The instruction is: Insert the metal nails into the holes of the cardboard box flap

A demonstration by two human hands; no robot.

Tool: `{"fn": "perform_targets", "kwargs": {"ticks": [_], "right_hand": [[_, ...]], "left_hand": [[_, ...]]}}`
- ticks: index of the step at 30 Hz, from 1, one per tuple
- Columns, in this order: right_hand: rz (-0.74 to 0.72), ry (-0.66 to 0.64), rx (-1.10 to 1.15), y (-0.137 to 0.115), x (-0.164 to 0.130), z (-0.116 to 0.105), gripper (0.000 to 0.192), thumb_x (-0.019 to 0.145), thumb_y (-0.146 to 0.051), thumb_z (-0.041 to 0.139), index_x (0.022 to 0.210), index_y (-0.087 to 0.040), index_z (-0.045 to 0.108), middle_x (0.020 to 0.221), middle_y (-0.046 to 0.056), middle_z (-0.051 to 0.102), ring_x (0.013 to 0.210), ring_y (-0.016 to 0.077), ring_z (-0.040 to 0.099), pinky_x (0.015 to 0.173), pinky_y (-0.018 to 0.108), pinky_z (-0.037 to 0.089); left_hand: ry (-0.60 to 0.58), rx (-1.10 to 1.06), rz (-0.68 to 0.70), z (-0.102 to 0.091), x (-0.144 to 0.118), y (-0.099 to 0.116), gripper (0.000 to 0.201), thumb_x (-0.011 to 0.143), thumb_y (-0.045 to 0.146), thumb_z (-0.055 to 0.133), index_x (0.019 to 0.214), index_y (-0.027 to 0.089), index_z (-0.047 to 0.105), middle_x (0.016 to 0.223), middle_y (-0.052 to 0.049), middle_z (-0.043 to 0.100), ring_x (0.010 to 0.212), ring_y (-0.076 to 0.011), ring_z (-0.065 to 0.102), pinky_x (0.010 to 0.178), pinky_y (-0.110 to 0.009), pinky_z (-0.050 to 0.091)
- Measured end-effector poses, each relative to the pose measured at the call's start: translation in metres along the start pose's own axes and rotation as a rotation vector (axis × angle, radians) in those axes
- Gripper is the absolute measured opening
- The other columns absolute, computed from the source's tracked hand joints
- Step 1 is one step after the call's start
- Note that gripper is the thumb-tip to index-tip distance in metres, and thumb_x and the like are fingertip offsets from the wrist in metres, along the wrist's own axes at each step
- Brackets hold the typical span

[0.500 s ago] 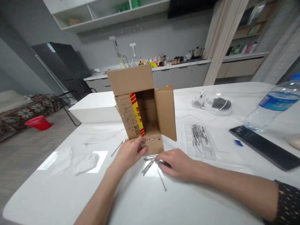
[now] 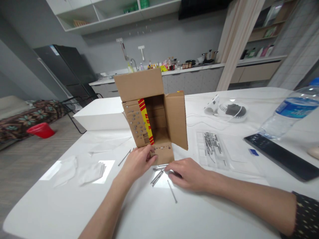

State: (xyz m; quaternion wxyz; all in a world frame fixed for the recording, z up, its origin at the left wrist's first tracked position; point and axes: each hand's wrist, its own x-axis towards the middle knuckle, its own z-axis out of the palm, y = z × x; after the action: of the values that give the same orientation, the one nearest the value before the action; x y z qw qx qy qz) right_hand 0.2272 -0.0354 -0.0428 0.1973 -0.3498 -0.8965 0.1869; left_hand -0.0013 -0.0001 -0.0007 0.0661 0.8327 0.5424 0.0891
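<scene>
An open cardboard box [image 2: 154, 113] stands on its side on the white table [image 2: 149, 212], flaps spread, with nail heads dotting its left flap and bottom flap. My left hand [image 2: 138, 162] rests against the lower front flap, fingers curled on its edge. My right hand [image 2: 188, 173] lies palm down on the table just right of it, fingertips touching a small pile of loose nails [image 2: 157, 174]. One nail [image 2: 172, 191] lies alone in front of my right hand. Another nail [image 2: 124, 157] lies left of the box.
A clear plastic bag of nails [image 2: 211, 146] lies right of the box. Further right are a black keyboard [image 2: 281, 156], a water bottle [image 2: 289, 113] and a clear dish with a dark object [image 2: 233, 109]. Folded white cloths [image 2: 92, 172] lie at left, a white box [image 2: 102, 114] behind.
</scene>
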Motion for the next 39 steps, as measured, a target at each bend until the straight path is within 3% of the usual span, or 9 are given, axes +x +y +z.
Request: {"fn": "perform_targets", "kwargs": {"ticks": [39], "right_hand": [[0.0,-0.004,-0.011,0.0005,0.0,0.0002,0.024,0.092,-0.02,0.05,0.108,-0.02,0.067,0.091,0.003,0.074,0.077,0.0174,0.066,0.067,0.027,0.04]], "left_hand": [[-0.026,-0.126,-0.034,-0.0041,-0.001,0.0031,0.012,0.091,0.03,0.056,0.084,0.022,0.053,0.068,0.002,0.064,0.061,-0.0171,0.06,0.056,-0.026,0.035]]}}
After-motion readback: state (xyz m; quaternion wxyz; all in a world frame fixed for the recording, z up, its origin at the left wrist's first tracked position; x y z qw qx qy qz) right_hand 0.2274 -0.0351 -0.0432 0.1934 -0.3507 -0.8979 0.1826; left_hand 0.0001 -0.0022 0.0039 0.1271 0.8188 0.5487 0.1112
